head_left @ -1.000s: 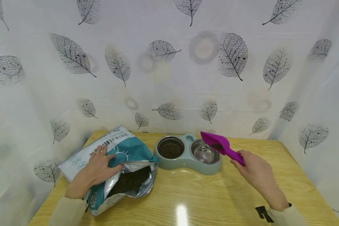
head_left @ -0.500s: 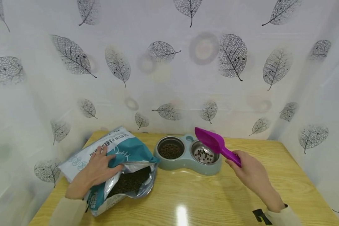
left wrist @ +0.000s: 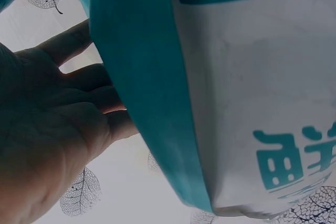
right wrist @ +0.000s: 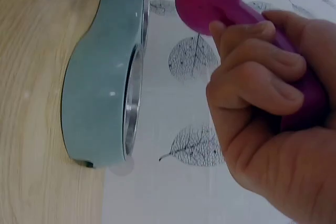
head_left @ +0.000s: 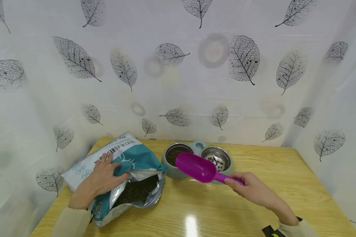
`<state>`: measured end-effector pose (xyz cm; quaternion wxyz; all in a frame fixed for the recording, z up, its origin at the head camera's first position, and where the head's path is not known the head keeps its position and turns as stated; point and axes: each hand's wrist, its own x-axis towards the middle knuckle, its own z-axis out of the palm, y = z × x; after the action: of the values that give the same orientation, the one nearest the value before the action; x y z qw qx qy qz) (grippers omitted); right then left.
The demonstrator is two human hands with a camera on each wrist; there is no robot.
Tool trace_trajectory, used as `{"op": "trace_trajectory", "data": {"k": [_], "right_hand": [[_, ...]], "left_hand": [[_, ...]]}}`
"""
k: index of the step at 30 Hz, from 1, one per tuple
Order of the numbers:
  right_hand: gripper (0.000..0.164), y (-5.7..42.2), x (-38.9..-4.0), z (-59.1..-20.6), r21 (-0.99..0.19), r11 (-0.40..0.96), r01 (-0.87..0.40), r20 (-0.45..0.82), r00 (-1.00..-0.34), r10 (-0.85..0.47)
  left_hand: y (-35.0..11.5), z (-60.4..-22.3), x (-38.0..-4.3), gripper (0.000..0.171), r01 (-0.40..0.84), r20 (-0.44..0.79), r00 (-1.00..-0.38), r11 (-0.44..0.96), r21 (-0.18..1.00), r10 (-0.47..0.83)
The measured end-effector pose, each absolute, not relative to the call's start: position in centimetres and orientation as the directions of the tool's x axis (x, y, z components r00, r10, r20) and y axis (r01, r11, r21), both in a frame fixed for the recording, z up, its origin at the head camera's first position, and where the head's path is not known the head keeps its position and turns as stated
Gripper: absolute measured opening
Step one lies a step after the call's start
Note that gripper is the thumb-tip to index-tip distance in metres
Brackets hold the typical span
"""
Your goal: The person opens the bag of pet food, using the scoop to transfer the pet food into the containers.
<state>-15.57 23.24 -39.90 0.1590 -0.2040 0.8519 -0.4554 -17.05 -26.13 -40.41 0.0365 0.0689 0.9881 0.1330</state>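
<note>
My left hand rests on the teal and white pet food bag with its fingers spread. The bag lies on its side, its mouth gaping toward the front and dark brown kibble showing inside. In the left wrist view, the fingers reach behind the bag's teal side. My right hand grips the handle of a purple scoop, also seen in the right wrist view. The scoop's bowl points left and shows a bare inside. It overlaps the front of the double bowl in the head view.
The pale blue double pet bowl stands at the back middle of the wooden table. Kibble covers the bottom of its left steel bowl; a few scattered pieces lie in the right one. A leaf-patterned curtain hangs behind.
The right hand has brought the scoop left and down, from over the right bowl to in front of the double bowl. Kibble pieces now show in the right bowl. The left hand has stayed put.
</note>
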Motion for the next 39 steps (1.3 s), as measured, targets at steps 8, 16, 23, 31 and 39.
{"op": "trace_trajectory", "data": {"k": [8,16,23,31,39], "right_hand": [[0.021,20.8,-14.5,-40.8,-0.840,0.448,-0.307,-0.062,-0.765,-0.641],[0.027,18.4,-13.4,-41.3,-0.824,0.452,-0.342,-0.051,-0.749,-0.661],[0.030,15.5,-12.8,-41.0,-0.765,0.520,-0.381,-0.047,-0.771,-0.635],[0.034,12.6,-12.2,-40.1,-0.596,0.619,-0.511,0.016,-0.779,-0.627],[0.050,9.6,-11.1,-38.0,-0.407,0.725,-0.555,0.045,-0.805,-0.591]], "left_hand": [[-26.1,-40.3,-17.0,0.077,0.124,-0.057,-0.988,0.955,0.269,0.145],[-26.0,-40.5,-16.9,0.076,0.129,-0.046,-0.988,0.954,0.272,0.147],[-26.0,-40.4,-17.0,0.076,0.136,-0.040,-0.988,0.954,0.267,0.152],[-26.1,-40.5,-17.1,0.076,0.136,-0.042,-0.988,0.955,0.264,0.152],[-26.2,-40.6,-17.1,0.076,0.144,-0.029,-0.987,0.955,0.258,0.156]]}}
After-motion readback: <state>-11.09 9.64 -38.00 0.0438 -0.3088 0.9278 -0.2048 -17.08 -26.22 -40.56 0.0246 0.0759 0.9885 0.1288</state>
